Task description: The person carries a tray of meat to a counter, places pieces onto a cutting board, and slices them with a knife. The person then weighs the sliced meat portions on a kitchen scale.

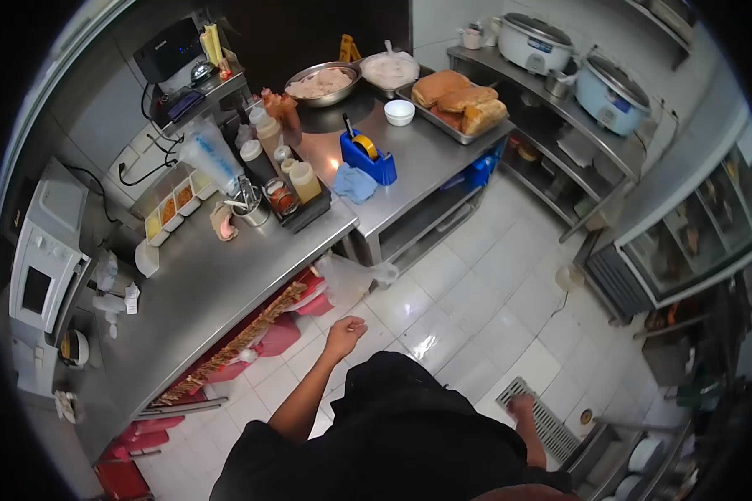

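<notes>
My left hand [345, 336] hangs over the tiled floor with its fingers loosely bent and a little apart; nothing shows in it. Nearest to it is a clear plastic bag [342, 280] at the corner of the steel counter [217, 288]. Low on my right side, my right hand [522, 407] is above a floor drain grate [543, 426]. It is small and blurred, so its fingers cannot be made out. Neither hand touches the counter or the things on it.
Ahead, a steel table [330, 150] bears a bowl of pale meat [322, 83], a tray of bread-like blocks [459, 104] and a blue tape dispenser [368, 159]. Rice cookers [535, 46] stand on shelving at the right, near a glass-door fridge [693, 225]. Red bins [276, 338] sit under the counter.
</notes>
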The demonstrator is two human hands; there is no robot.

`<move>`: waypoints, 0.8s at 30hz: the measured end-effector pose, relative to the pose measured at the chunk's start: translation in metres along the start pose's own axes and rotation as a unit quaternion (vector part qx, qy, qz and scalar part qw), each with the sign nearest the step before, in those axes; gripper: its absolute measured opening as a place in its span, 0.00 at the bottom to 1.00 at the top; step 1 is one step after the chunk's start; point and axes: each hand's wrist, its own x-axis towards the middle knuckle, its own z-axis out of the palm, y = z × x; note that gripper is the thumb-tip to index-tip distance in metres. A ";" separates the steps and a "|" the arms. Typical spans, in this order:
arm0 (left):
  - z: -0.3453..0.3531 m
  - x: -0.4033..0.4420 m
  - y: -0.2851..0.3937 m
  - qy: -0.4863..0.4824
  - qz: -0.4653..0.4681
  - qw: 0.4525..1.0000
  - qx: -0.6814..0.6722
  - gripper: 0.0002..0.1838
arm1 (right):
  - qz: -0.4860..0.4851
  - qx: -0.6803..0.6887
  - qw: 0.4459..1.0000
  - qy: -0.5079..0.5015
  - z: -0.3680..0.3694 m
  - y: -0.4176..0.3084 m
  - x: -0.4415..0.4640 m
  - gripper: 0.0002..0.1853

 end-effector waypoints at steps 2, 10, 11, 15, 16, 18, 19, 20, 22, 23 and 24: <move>0.013 0.010 0.029 0.018 -0.036 0.998 -0.044 0.12 | 0.302 0.416 0.857 -0.012 -0.010 0.056 0.133 0.10; 0.097 0.157 0.199 -0.049 0.076 0.974 -0.207 0.11 | 0.226 0.581 0.770 0.133 -0.282 0.034 0.355 0.07; 0.107 0.185 0.219 -0.053 0.099 0.975 -0.193 0.11 | 0.220 0.590 0.764 0.140 -0.299 0.035 0.366 0.06; 0.125 0.273 0.299 0.009 0.120 0.972 -0.204 0.15 | 0.195 0.622 0.746 0.140 -0.354 0.048 0.412 0.09; 0.125 0.289 0.322 0.023 0.102 0.971 -0.215 0.16 | 0.186 0.620 0.749 0.143 -0.365 0.058 0.431 0.09; 0.132 0.329 0.348 0.060 0.065 0.967 -0.240 0.18 | 0.154 0.619 0.756 0.148 -0.388 0.083 0.477 0.08; 0.138 0.351 0.356 0.087 0.047 0.962 -0.254 0.19 | 0.127 0.619 0.761 0.147 -0.405 0.097 0.510 0.07; 0.144 0.373 0.361 0.118 0.026 0.956 -0.268 0.21 | 0.087 0.599 0.782 0.151 -0.430 0.106 0.545 0.07; 0.162 0.421 0.358 0.189 0.003 0.943 -0.273 0.21 | 0.036 0.584 0.797 0.150 -0.487 0.105 0.609 0.07; 0.173 0.444 0.353 0.233 -0.006 0.933 -0.276 0.21 | 0.022 0.591 0.792 0.151 -0.514 0.096 0.646 0.08; 0.183 0.464 0.349 0.272 -0.025 0.922 -0.275 0.20 | 0.000 0.575 0.805 0.146 -0.534 0.094 0.692 0.08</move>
